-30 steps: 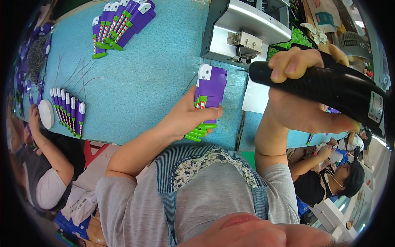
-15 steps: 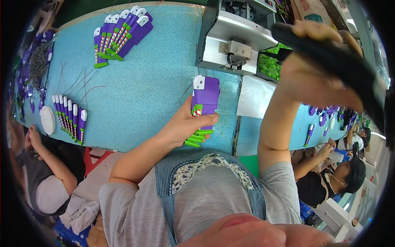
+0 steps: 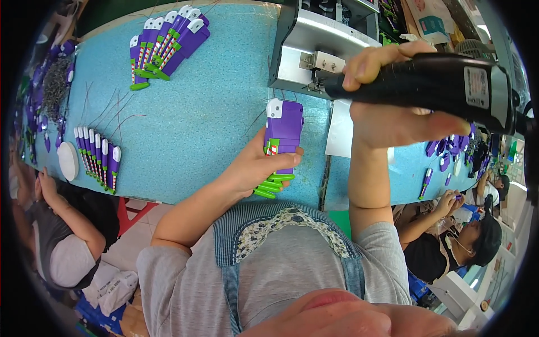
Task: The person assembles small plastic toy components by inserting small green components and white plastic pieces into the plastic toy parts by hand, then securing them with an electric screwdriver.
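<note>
My left hand (image 3: 247,167) is closed around a stack of purple plastic doll-leg pieces (image 3: 285,130). They have white ends with screw holes, red-and-white striped bands and green shoes, which point toward me. Raised on the right, my right hand (image 3: 384,121) grips a black electric screwdriver (image 3: 429,83), held nearly level. Its tip points left, at the small metal block on the front of a silver screw feeder (image 3: 306,39); whether the two touch I cannot tell.
Fanned leg pieces (image 3: 168,45) lie at the far left, and a row of them (image 3: 98,159) nearer, beside a white disc (image 3: 68,161). A white sheet (image 3: 338,129) lies below the feeder. Other people sit left and right (image 3: 471,236) along the blue table (image 3: 191,112).
My right hand has brought the screwdriver down and to the left, from a steep tilt to nearly level, with its tip now at the feeder. My left hand stays almost in place.
</note>
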A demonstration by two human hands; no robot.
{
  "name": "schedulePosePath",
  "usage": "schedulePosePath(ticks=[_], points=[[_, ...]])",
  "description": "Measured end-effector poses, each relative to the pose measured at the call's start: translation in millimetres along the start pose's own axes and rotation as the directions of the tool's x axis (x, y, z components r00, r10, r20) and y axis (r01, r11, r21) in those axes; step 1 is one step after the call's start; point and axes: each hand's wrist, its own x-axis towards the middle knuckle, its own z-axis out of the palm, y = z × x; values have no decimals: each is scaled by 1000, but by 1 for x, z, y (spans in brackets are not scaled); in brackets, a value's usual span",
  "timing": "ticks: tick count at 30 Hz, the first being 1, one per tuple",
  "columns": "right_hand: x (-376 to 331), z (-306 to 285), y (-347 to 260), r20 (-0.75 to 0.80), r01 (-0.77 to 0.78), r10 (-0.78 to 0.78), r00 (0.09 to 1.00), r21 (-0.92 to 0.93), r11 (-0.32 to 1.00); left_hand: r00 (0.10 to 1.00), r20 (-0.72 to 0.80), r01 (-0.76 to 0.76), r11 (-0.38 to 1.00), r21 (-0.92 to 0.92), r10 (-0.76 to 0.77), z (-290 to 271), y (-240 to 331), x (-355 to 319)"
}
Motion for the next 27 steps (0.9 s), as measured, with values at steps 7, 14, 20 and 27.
schedulePosePath(ticks=[7, 14, 20, 27], points=[[-15, 22, -22, 4, -66, 66, 998, -36, 997, 999, 6, 36, 999, -28, -36, 2, 2, -2], [-21, 18, -16, -25, -92, 90, 996, -69, 993, 999, -7, 32, 999, -7, -32, 6, 3, -4], [-20, 10, -7, 8, -108, 109, 994, -39, 993, 1000, -7, 11, 1000, 17, -11, 0, 1, 2], [-15, 8, -5, 69, -84, 90, 994, -83, 993, 1000, 6, 14, 1000, -5, -14, -1, -1, 4]])
